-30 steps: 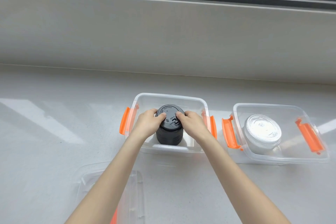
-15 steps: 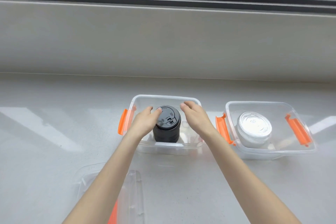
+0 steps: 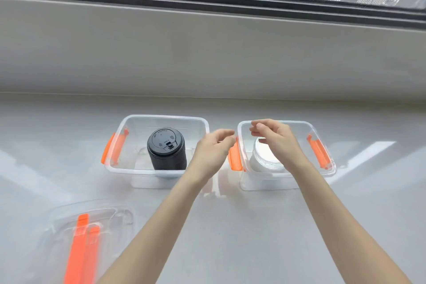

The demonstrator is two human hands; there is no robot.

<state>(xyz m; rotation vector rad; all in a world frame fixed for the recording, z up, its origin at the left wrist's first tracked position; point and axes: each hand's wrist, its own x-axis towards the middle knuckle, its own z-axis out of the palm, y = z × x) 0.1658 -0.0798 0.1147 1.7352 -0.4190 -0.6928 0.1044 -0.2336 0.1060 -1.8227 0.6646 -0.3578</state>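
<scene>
Right hand (image 3: 276, 143), loose and empty, hovers over the clear plastic cup (image 3: 262, 161); left hand (image 3: 213, 151), same, just beside. Black lidded cup (image 3: 166, 150) sits left.

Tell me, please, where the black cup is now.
In the head view, the black cup stands upright inside the left box, left of centre. The left hand is just to its right and does not touch it.
</scene>
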